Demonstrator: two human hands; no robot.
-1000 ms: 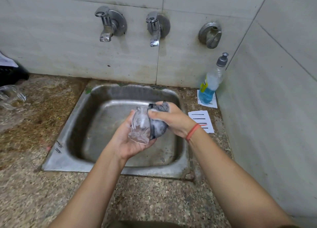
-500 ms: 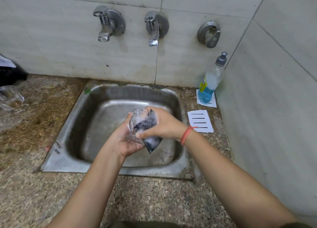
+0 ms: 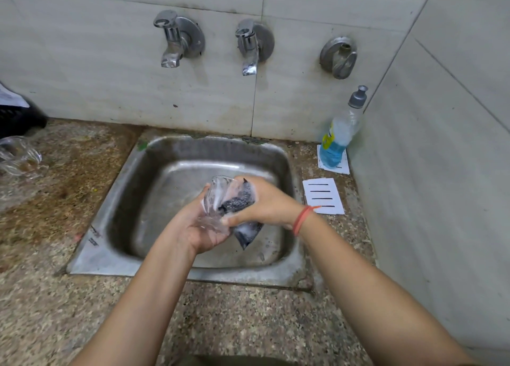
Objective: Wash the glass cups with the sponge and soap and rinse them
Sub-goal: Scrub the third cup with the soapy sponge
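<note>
Over the steel sink (image 3: 116, 222), my left hand (image 3: 193, 227) grips a clear glass cup (image 3: 218, 197) from below, its mouth tilted up and away. My right hand (image 3: 267, 203) holds a dark, soapy sponge (image 3: 242, 216) pressed against the cup, part of it inside the glass and its lower end hanging out below my fingers. A second glass cup (image 3: 19, 156) lies on the counter at the far left. The soap bottle (image 3: 339, 136), holding blue liquid under a grey cap, stands in the right corner.
Two taps (image 3: 172, 43) (image 3: 249, 48) and a wall fitting (image 3: 339, 56) sit above the sink; no water runs. A white card with black lines (image 3: 323, 196) lies right of the sink. A black basket (image 3: 16, 117) sits far left. Tiled walls close the back and right.
My right hand slid the sponge leftward from the cup's outer side into and over the glass. The cup tilted more upright in my left hand.
</note>
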